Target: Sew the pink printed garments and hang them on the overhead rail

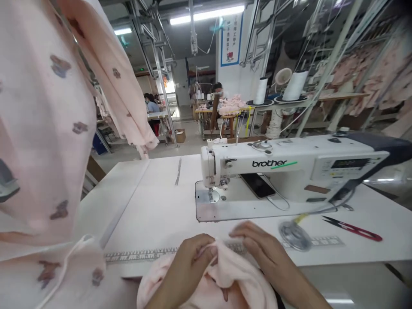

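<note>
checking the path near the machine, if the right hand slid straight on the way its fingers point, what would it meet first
The right hand rests on the pink fabric, fingers pointing left and slightly away. Going on, it would probably first meet the left hand pinching the same fabric, though depth is hard to judge.

You are sitting in a garment factory's sewing hall. In front of you stands an industrial Brother sewing machine [289, 171] set into a white surface [154, 201] with a measuring tape [141, 255] fixed along its near edge and red thread snips [352, 228] lying to the right. Large white thread cones [294, 86] stand on a rack behind the machine. Pink printed garments [48, 128] hang at your left and along the right wall, other people [151, 107] work at further stations, and fluorescent tube lights [206, 14] run overhead.
</note>
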### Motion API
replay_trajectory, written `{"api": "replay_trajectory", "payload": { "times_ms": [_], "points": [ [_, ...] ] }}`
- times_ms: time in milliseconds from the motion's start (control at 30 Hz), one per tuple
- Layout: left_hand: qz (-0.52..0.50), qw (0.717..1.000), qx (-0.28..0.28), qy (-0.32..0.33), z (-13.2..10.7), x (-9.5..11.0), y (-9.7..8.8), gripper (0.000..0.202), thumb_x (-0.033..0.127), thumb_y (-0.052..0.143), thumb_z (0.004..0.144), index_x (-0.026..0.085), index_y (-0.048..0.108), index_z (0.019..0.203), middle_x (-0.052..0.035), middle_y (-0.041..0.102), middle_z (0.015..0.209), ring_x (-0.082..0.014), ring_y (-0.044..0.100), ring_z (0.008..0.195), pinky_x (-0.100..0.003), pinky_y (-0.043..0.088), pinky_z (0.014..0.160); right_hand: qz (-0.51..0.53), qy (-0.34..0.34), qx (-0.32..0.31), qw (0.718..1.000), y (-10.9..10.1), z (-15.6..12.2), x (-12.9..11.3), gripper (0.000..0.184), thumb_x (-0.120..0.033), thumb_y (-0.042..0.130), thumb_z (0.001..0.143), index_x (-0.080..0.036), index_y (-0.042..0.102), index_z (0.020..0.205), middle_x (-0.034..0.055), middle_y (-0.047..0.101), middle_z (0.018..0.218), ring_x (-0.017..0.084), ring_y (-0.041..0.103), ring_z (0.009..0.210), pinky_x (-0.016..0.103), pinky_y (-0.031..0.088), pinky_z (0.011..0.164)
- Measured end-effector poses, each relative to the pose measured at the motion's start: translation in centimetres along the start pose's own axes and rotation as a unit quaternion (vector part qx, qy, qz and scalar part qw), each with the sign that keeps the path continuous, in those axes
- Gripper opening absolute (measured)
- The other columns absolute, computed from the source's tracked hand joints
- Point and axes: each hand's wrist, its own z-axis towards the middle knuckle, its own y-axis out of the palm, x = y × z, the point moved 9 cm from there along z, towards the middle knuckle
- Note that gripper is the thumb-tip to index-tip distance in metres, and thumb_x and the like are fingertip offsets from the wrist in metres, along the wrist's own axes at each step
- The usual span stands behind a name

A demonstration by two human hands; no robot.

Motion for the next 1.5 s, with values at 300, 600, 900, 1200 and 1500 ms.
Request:
{"api": "replay_trajectory", "payload": {
  "times_ms": [300,600,900,1200,1500],
  "points": [
    [0.094,0.987,0.121,-0.048,-1.2,0.2,-1.8,0.015,0.020,0.050,0.082,0.026,0.049,0.095,0.0047,0.061,0.092,-0.0140,0.057,0.088,-0.025,0.043,0.074,0.029,0.021,-0.044,0.998,2.1,2.6,-1.0,0.010,-0.020,0.053,0.085,-0.020,0.062,0.080,-0.0023,0.062,0.075,0.012,0.057,0.072,0.022,0.042,0.066],
    [0.140,0.953,0.142,0.227,-3.1,3.7,-1.7,0.026,0.009,0.050,0.084,0.029,0.053,0.099,0.0058,0.062,0.090,-0.0083,0.059,0.085,-0.018,0.046,0.075,0.363,0.203,-0.311,0.855,7.4,3.0,2.8,0.024,-0.035,0.067,0.068,-0.014,0.055,0.069,-0.0044,0.053,0.048,0.006,0.043,0.032,0.014,0.030,0.029],
    [0.132,0.967,0.181,0.117,-2.8,2.2,-2.8,0.024,0.024,0.052,0.086,0.030,0.059,0.108,0.0036,0.066,0.099,-0.0122,0.061,0.094,-0.022,0.047,0.083,0.364,0.239,-0.220,0.873,8.7,2.7,4.0,0.023,-0.036,0.065,0.068,-0.015,0.054,0.071,-0.0073,0.045,0.049,0.004,0.035,0.038,0.015,0.024,0.035],
    [0.057,0.932,0.355,0.042,-3.6,1.6,-4.7,0.025,0.031,0.050,0.083,0.022,0.055,0.106,-0.0024,0.065,0.096,-0.0169,0.060,0.092,-0.030,0.045,0.085,-0.062,-0.010,0.071,0.996,3.0,0.7,-2.4,0.017,-0.036,0.056,0.083,-0.023,0.056,0.094,-0.0002,0.062,0.088,0.017,0.057,0.079,0.028,0.041,0.068],
    [0.036,0.988,0.152,-0.012,-0.9,0.8,-4.5,0.030,0.033,0.053,0.084,0.028,0.057,0.114,0.0005,0.057,0.095,-0.0118,0.055,0.091,-0.020,0.044,0.080,-0.157,-0.171,-0.001,0.973,3.3,2.6,-2.9,0.033,-0.014,0.031,0.090,-0.022,0.055,0.112,0.0043,0.061,0.091,0.016,0.058,0.081,0.025,0.042,0.065]
  ]
}}
